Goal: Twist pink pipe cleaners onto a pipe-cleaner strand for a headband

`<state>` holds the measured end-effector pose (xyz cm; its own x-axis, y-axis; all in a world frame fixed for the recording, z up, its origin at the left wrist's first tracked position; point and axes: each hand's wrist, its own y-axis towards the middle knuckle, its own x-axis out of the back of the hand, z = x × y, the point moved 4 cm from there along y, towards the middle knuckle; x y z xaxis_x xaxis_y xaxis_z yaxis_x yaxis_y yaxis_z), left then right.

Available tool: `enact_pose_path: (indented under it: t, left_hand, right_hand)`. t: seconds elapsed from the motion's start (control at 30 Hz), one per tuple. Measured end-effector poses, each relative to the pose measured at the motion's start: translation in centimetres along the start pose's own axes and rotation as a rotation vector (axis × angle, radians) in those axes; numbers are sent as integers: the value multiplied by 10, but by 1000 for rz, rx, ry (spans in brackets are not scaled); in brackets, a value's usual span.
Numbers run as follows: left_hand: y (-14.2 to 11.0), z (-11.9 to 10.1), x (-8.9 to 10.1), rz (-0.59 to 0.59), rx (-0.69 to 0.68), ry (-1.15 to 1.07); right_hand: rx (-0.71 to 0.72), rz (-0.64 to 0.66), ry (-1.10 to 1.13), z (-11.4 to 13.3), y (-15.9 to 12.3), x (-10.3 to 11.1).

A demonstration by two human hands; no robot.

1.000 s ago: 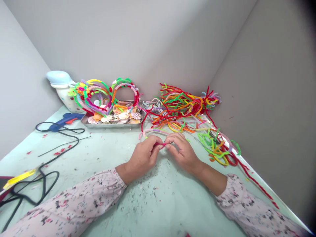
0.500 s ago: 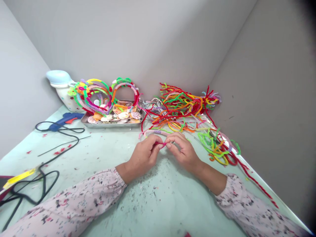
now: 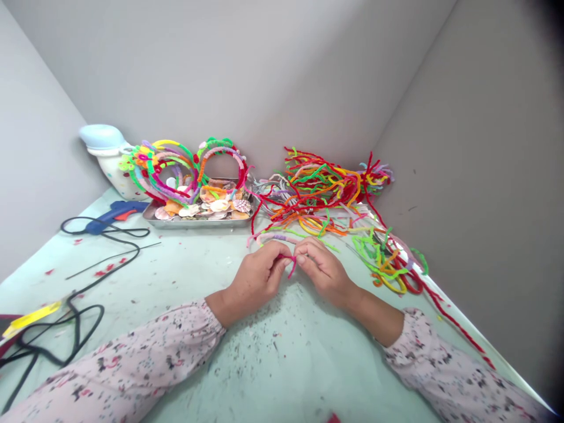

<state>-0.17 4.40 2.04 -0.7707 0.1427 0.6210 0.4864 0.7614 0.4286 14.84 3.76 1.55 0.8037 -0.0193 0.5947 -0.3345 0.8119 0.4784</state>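
Observation:
Between my two hands, over the middle of the table, is a short crimson pipe cleaner (image 3: 292, 268), its end bent downward. My left hand (image 3: 259, 276) pinches it between thumb and forefinger. From the other side my right hand (image 3: 324, 269) is closed with thumb and fingertips at the same bend; most of its fingers are curled out of sight. Just behind the hands lies a pink and lilac wrapped headband (image 3: 279, 237), partly covered by them. A green pipe cleaner (image 3: 329, 245) pokes out behind my right hand.
A metal tray of shells (image 3: 198, 223) with pipe-cleaner headbands (image 3: 170, 167) stands at the back. Bundled pipe cleaners (image 3: 328, 182) lie behind, and a loose tangle (image 3: 390, 264) is at right. At left are a blue glue gun (image 3: 108, 216), black cord (image 3: 81, 323) and white container (image 3: 117, 167).
The crimson pipe cleaner's end, earlier held across between my fingertips, now hangs bent downward. My hands stay in nearly the same place.

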Motion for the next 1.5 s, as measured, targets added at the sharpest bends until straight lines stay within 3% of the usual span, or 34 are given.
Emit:
enact_pose_path:
  t: [1.23, 1.5]
  left_hand:
    - [0, -5, 0, 7, -33, -35]
    - [0, -1, 0, -2, -5, -62]
  right_hand:
    - [-52, 46, 192, -2, 1, 1]
    - [-71, -8, 156, -5, 0, 1]
